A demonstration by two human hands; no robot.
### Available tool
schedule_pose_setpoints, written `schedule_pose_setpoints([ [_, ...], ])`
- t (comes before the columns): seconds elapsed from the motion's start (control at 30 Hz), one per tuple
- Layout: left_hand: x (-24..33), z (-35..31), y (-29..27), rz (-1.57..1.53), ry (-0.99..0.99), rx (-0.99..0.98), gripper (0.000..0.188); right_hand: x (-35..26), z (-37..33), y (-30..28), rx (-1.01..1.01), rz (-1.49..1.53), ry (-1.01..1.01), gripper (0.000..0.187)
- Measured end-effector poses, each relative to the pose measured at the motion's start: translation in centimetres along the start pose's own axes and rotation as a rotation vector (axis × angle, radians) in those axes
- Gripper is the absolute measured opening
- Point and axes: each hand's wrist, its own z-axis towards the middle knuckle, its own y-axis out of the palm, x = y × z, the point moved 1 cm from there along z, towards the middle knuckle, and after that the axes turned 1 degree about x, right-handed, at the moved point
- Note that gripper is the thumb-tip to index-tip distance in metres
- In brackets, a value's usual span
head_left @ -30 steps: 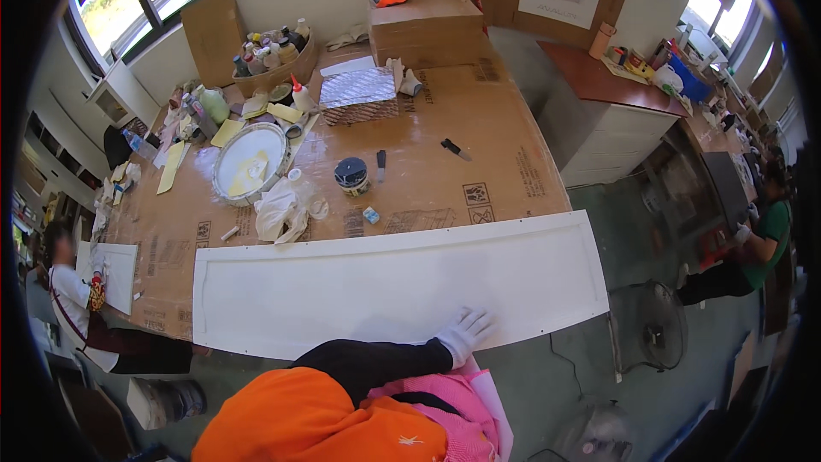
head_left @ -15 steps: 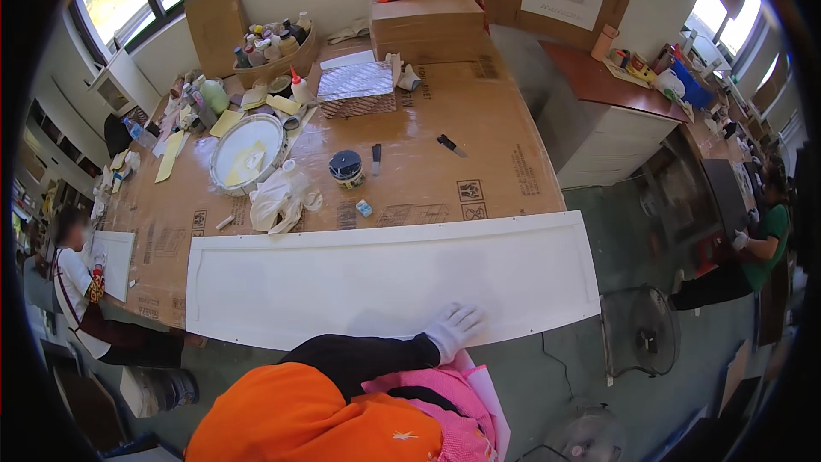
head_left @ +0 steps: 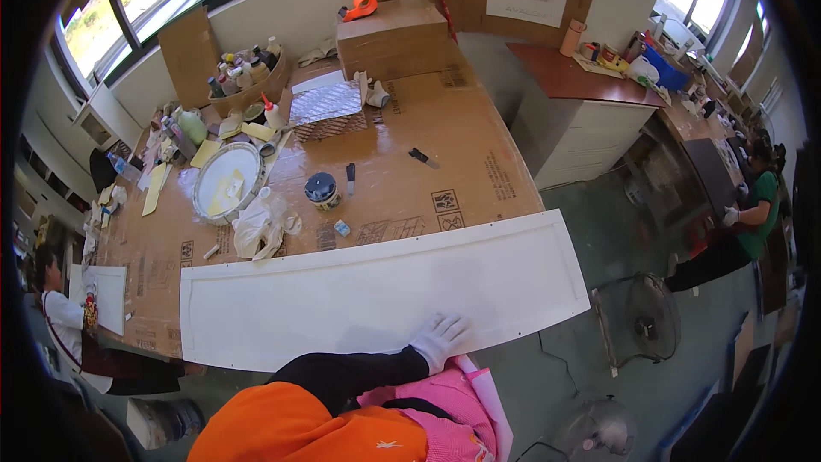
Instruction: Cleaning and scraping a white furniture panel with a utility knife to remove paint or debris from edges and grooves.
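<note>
A long white panel (head_left: 325, 304) with a raised border and small dark dots along its edge lies across the front of the work table. My left hand (head_left: 441, 340), in a white glove, rests on the panel's near edge, right of its middle. The fingers are stretched out over the white surface and grip nothing. A black sleeve (head_left: 342, 376) leads to this hand from the lower left. My right hand does not show.
Beyond the panel, a dark-lidded jar (head_left: 321, 192), a scraper (head_left: 350, 178), a white plastic bag (head_left: 259, 227) and a round white tub (head_left: 201, 197) sit on the cardboard-covered table (head_left: 479, 171). A fan (head_left: 643, 325) stands at right. Co-workers are at far left (head_left: 64, 316) and right (head_left: 759, 214).
The whole view has shifted and tilted slightly, so the table's things appear further left. My left hand remains on the panel's near edge, its fingers now looking closer together.
</note>
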Motion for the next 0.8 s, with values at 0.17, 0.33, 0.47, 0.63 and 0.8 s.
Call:
schedule_pose_setpoints([
  [0.17,0.0,0.3,-0.9,0.011,-0.006,-0.030,0.055,-1.0,1.1,-0.1,-0.056,0.030,-0.014,0.024],
  [0.33,0.1,0.5,-1.2,0.012,0.003,-0.033,0.056,-1.2,0.7,-0.2,-0.061,0.032,-0.012,0.024],
  [0.47,-0.1,0.1,-0.5,0.031,0.007,-0.052,0.057,-2.0,0.6,-0.2,-0.069,0.043,-0.020,0.024],
  [0.63,0.0,0.0,-0.6,0.024,0.007,-0.069,0.059,-3.1,1.2,0.0,-0.097,0.045,-0.030,0.024],
  [0.8,0.1,0.2,-0.8,0.014,0.006,-0.078,0.063,-3.6,0.9,-0.2,-0.093,0.027,-0.035,0.024],
])
